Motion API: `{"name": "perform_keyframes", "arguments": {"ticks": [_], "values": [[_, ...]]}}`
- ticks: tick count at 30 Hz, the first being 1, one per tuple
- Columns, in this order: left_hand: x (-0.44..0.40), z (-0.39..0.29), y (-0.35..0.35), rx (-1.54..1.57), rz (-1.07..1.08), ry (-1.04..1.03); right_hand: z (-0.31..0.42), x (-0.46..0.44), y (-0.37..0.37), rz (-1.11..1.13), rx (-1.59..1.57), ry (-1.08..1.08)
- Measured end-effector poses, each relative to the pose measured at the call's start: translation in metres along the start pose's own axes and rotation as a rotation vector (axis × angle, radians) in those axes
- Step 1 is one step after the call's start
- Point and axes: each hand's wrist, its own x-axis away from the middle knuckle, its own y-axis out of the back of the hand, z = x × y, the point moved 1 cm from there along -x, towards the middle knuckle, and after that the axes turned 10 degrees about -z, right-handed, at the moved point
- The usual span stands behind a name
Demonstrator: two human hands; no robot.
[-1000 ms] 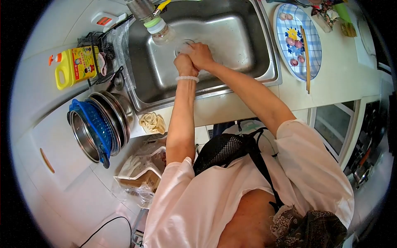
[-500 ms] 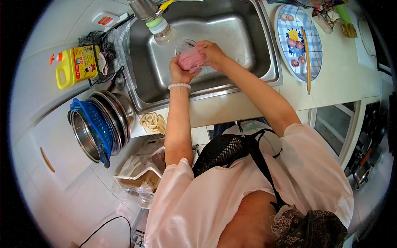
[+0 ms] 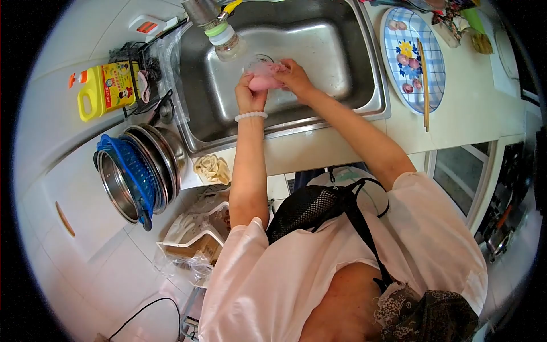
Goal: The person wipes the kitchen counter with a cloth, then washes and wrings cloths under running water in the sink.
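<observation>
A crumpled pink cloth (image 3: 264,78) is held between both hands over the steel sink (image 3: 285,117), near the drain. My left hand (image 3: 249,96), with a pale bead bracelet at the wrist, grips the cloth's left side, thumb on top. On the cloth's right side, my right hand (image 3: 295,78) has its fingers closed on the fabric. A faucet (image 3: 205,14) with a clear nozzle (image 3: 228,45) hangs just up and left of the cloth.
A blue checked plate (image 3: 433,68) with pinkish pieces and chopsticks (image 3: 424,85) lies right of the sink. Left are a yellow bottle (image 3: 105,94), stacked pans and a blue colander (image 3: 128,165). A beige cloth (image 3: 212,169) lies at the counter's front edge.
At first the hands were clasped together with the cloth hidden inside them. They then moved apart and the pink cloth came into view, now stretched a little wider between them.
</observation>
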Motion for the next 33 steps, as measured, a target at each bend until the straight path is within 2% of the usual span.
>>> {"name": "perform_keyframes", "arguments": {"ticks": [2, 4, 7, 9, 10, 12, 15, 16, 18, 19, 20, 21, 23, 24, 26, 28, 29, 30, 33], "values": [[0.011, -0.003, -0.013, 0.015, 0.06, -0.029, 0.037, 0.006, 0.017, 0.35, -0.468, -0.786], [0.014, -0.006, -0.019, 0.029, 0.117, -0.058, 0.03, 0.004, 0.015, 0.361, -0.521, -0.726], [0.025, -0.014, -0.03, 0.04, 0.156, 0.01, 0.036, -0.005, 0.017, 0.362, -0.537, -0.66], [0.044, -0.017, -0.039, -0.273, 0.012, 0.101, 0.047, -0.012, 0.021, 0.35, -0.496, -0.646], [0.049, -0.019, -0.042, -0.274, 0.014, 0.101, 0.05, -0.015, 0.022, 0.364, -0.529, -0.676], [0.055, -0.02, -0.046, -0.581, 0.015, 0.198, 0.047, -0.018, 0.024, 0.374, -0.562, -0.706], [0.053, -0.02, -0.044, -0.749, 0.033, 0.107, 0.026, -0.022, 0.024, 0.423, -0.578, -0.726], [0.043, -0.017, -0.036, -0.749, 0.034, 0.106, 0.024, -0.023, 0.026, 0.443, -0.594, -0.746], [0.029, -0.012, -0.029, -0.533, 0.107, 0.135, 0.023, -0.022, 0.025, 0.461, -0.61, -0.769], [0.028, -0.009, -0.028, -0.534, 0.108, 0.136, 0.022, -0.022, 0.021, 0.406, -0.469, -0.741], [0.026, -0.005, -0.028, -0.368, 0.128, 0.187, 0.022, -0.022, 0.019, 0.349, -0.328, -0.71], [0.031, -0.002, -0.034, -0.201, 0.149, 0.237, 0.017, -0.02, 0.017, 0.345, -0.327, -0.709], [0.044, -0.002, -0.041, -0.157, 0.196, 0.26, 0.014, -0.011, 0.013, 0.12, 0.162, 0.121], [0.051, -0.003, -0.047, -0.111, 0.242, 0.282, 0.018, -0.005, 0.012, 0.119, 0.162, 0.121], [0.056, -0.001, -0.056, -0.072, 0.223, 0.262, 0.034, 0.011, 0.013, 0.025, 0.419, 0.42], [0.05, 0.005, -0.055, -0.033, 0.204, 0.242, 0.044, 0.022, 0.014, 0.04, 0.391, 0.498], [0.041, 0.01, -0.052, -0.149, 0.154, 0.165, 0.049, 0.025, 0.014, 0.055, 0.363, 0.576], [0.039, 0.013, -0.053, -0.264, 0.102, 0.087, 0.051, 0.025, 0.013, 0.055, 0.362, 0.577], [0.036, 0.023, -0.046, -0.241, 0.041, -0.017, 0.054, 0.026, 0.011, 0.083, 0.35, 0.597]]}}
